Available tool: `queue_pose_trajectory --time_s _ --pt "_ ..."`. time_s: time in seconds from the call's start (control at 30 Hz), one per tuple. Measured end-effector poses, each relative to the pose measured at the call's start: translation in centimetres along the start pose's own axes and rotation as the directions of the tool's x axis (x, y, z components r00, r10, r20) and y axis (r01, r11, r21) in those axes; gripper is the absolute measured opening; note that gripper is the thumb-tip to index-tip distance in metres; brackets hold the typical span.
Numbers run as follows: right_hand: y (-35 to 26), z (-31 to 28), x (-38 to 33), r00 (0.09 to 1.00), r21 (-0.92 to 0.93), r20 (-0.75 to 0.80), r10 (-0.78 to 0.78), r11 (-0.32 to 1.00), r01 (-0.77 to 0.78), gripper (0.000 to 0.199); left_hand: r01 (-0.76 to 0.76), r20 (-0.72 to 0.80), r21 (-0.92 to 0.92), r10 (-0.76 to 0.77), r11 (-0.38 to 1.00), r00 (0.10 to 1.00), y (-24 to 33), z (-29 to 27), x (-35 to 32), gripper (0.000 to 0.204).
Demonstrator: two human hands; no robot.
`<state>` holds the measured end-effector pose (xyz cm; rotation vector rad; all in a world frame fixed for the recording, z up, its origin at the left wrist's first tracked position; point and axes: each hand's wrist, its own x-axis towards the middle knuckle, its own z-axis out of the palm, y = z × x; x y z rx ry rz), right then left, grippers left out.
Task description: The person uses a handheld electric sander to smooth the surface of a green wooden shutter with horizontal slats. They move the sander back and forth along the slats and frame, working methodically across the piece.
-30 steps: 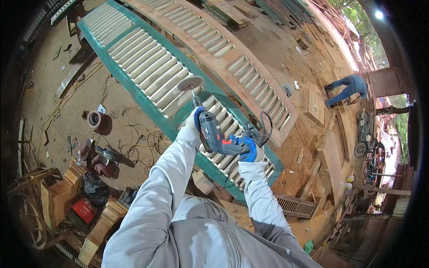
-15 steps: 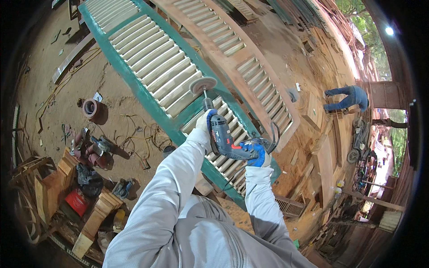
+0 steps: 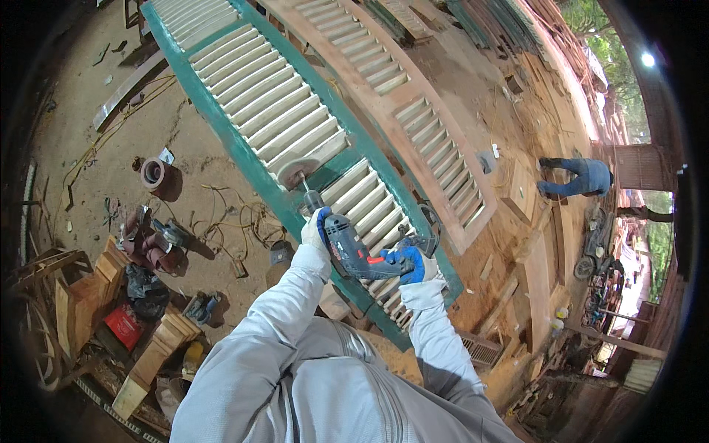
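Observation:
A dark power drill (image 3: 351, 247) with a round sanding disc (image 3: 298, 173) on its chuck lies across a louvered shutter (image 3: 341, 162) with a green frame and pale slats. My left hand (image 3: 316, 227), in a blue and white glove, grips the drill's front just behind the chuck. Around the rear handle, my gloved right hand (image 3: 416, 263) is closed. The disc is at the frame's left side, near the crossbar between the two slat panels; whether it touches the wood I cannot tell.
Beside it lies a bare wooden louvered shutter (image 3: 402, 87). A clay-coloured roll (image 3: 154, 174), tangled cords (image 3: 236, 221) and wood blocks (image 3: 148, 354) lie on the left. On the right, a person (image 3: 580, 177) bends over near planks (image 3: 537, 288) and a motorcycle (image 3: 593, 244).
Both hands have swung the drill left and slightly nearer. The disc has moved from the right part of the crossbar to the frame's left side.

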<state>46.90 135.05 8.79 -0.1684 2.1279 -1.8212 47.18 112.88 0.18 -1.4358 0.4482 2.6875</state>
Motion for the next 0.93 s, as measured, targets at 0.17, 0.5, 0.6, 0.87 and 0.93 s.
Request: queue_pose_trajectory --time_s 0.17,0.5,0.6,0.87,0.93 --pt "0.3 0.1 -0.3 0.979 0.380 -0.113 0.168 0.918 -0.114 0.007 0.132 0.069 -0.012 -0.131 0.991 0.989 -0.9 -0.1 2.4 0.028" --pt "2.5 -1.3 2.1 0.959 0.424 -0.168 0.230 0.895 -0.140 0.014 0.095 0.087 0.053 -0.099 0.994 0.991 -1.4 0.7 4.8 0.032" --pt "3.2 -0.1 -0.5 0.963 0.528 -0.106 0.248 0.835 -0.157 0.009 0.063 0.010 0.045 -0.063 0.997 0.998 -1.1 -1.5 4.0 0.031" --pt "2.1 0.7 -0.9 0.975 0.669 -0.013 0.221 0.727 -0.156 0.010 0.084 0.066 0.045 -0.086 0.995 0.994 0.0 -1.5 2.7 0.034" --pt "3.8 -1.1 0.5 0.988 0.580 0.146 0.040 0.806 -0.118 0.018 0.017 0.070 0.096 -0.024 0.995 0.997 0.1 -0.2 5.4 0.035"
